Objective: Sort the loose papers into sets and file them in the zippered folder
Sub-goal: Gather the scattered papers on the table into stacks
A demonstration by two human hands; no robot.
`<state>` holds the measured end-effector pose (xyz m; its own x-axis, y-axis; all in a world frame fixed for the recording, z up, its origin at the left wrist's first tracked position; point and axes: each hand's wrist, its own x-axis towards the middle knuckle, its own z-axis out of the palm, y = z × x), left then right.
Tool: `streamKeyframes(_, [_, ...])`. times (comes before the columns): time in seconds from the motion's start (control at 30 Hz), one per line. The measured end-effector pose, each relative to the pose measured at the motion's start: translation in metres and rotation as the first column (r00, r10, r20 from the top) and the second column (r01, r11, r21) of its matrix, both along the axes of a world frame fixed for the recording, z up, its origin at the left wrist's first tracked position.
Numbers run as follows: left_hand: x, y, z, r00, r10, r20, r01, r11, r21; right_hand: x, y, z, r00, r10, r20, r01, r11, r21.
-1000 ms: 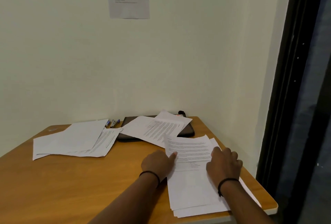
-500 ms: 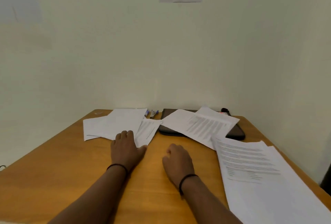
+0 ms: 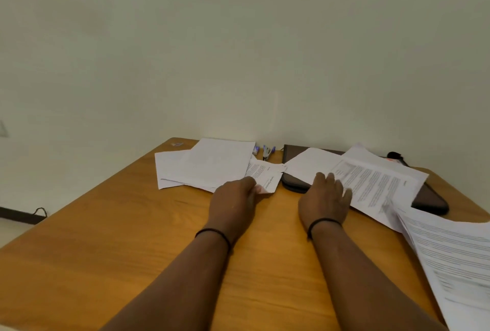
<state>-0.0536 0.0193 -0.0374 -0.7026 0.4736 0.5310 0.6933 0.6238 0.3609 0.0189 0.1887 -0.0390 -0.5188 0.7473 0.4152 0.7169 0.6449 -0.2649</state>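
Left hand (image 3: 233,198) pinches printed sheet (image 3: 265,178); right hand (image 3: 324,199), fingers relaxed, rests by zippered folder (image 3: 429,198) w/ papers (image 3: 371,179).

White printed papers (image 3: 212,163) lie scattered, some covering the dark folder (image 3: 429,198).

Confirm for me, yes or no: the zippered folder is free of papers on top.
No: printed sheets lie across the dark zippered folder, covering most of it, and the right hand rests at their near edge.
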Motion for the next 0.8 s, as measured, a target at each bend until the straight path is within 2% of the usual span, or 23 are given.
streamKeyframes(0.1, [0.001,-0.001,0.002,1.000,0.003,0.023,-0.005,0.993,0.118,-0.005,0.003,0.001,0.999,0.006,0.049,-0.004,1.000,-0.025])
streamKeyframes(0.2, [0.004,-0.003,0.004,1.000,-0.013,0.026,0.007,0.972,0.233,-0.002,0.002,0.003,0.996,0.039,0.075,-0.041,0.999,0.018])
streamKeyframes(0.3, [0.010,-0.004,0.006,0.999,-0.023,0.040,0.009,0.952,0.307,0.008,0.006,0.008,0.998,0.017,0.052,-0.020,0.999,0.046])
streamKeyframes(0.43, [0.011,-0.006,0.008,0.999,-0.017,0.029,0.006,0.939,0.344,0.013,0.009,0.008,0.997,0.045,-0.056,-0.042,0.998,0.053])
streamKeyframes(0.53, [0.013,-0.003,0.009,1.000,0.003,0.023,-0.012,0.919,0.393,0.013,0.007,0.007,0.991,0.114,-0.073,-0.107,0.990,0.094])
streamKeyframes(0.73, [0.012,0.001,0.008,0.999,0.046,-0.002,-0.040,0.878,0.477,0.018,-0.023,0.010,0.951,0.305,0.056,-0.310,0.936,0.163])
streamKeyframes(0.8, [0.012,0.002,0.008,0.999,0.032,0.009,-0.032,0.884,0.467,0.020,-0.031,0.010,0.932,0.359,0.051,-0.362,0.914,0.184])
